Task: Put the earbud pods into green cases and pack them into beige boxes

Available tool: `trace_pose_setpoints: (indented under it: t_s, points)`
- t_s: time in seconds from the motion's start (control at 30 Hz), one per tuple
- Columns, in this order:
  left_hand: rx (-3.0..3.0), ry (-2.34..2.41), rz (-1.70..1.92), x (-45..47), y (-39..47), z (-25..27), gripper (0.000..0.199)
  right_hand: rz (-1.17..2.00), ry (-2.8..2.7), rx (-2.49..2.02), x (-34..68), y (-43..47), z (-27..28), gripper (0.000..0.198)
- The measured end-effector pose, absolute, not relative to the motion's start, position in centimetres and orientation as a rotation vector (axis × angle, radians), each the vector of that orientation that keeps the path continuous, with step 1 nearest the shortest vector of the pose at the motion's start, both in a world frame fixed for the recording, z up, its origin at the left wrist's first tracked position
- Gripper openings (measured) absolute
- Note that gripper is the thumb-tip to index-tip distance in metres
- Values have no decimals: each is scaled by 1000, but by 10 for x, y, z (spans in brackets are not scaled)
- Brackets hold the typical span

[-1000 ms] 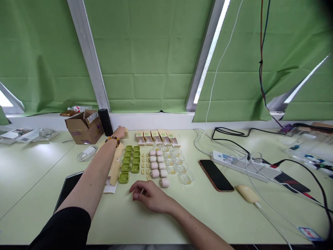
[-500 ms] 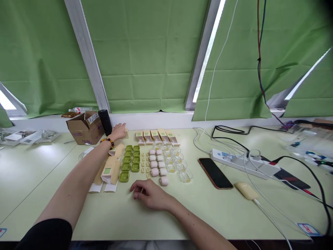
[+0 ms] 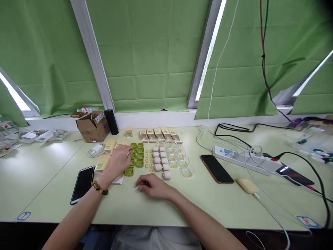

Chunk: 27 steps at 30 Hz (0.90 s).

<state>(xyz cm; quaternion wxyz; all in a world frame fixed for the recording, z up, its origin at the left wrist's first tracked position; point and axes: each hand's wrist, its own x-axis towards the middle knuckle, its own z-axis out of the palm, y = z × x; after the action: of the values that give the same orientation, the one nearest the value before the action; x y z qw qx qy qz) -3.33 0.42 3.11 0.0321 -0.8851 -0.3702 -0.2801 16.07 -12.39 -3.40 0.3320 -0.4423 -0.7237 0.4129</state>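
Note:
My left hand (image 3: 120, 161), palm down with bent fingers, is over the cream card boxes (image 3: 102, 164) and beside the small green square cases (image 3: 139, 162). Its fingertips are partly hidden, so contact with a case or box cannot be told. Low in front of the rows, my right hand (image 3: 153, 186) rests with curled fingers. A small pale tip shows at its fingers, too small to name. Small yellow clips (image 3: 151, 165), pale pink rounded cases (image 3: 166, 175) and clear plastic shells (image 3: 187, 171) stand in columns to the right.
Several more cream boxes (image 3: 158, 134) stand along the back, with a single small box (image 3: 128, 132) left of them. A carton (image 3: 95, 128) and black cylinder (image 3: 111, 122) are behind. Phones (image 3: 83, 184), (image 3: 217, 169) lie either side. A power strip (image 3: 241, 160) with cables occupies the right.
My left hand has drawn back from the small box at the rear toward the green cases, uncovering that box and the left phone. The right hand keeps its pose. The view has shifted slightly.

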Motion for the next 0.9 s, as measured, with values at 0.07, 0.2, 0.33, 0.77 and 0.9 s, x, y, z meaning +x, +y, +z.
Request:
trace_pose_setpoints:
  t_s: [0.07, 0.2, 0.33, 0.77, 0.9]
  points:
    - [-2707, -1167, -835, -40, -2, 27, 21, 1097, -1866, -1147, 161, -123, -35, 22]
    - [-2816, -1179, -641, -51, -4, 30, 11, 1129, -1831, -1141, 162, -123, -34, 21]
    - [-2938, -1123, -265, -55, -11, 35, 9, 1143, -1822, -1125, 163, -123, -35, 20]
    - [-2950, -975, -9, -59, -21, 32, 5, 1151, -1808, -1150, 163, -123, -33, 18]
    - [-2952, -940, -9, -59, -21, 28, 14, 1122, -1772, -1151, 164, -122, -32, 17]
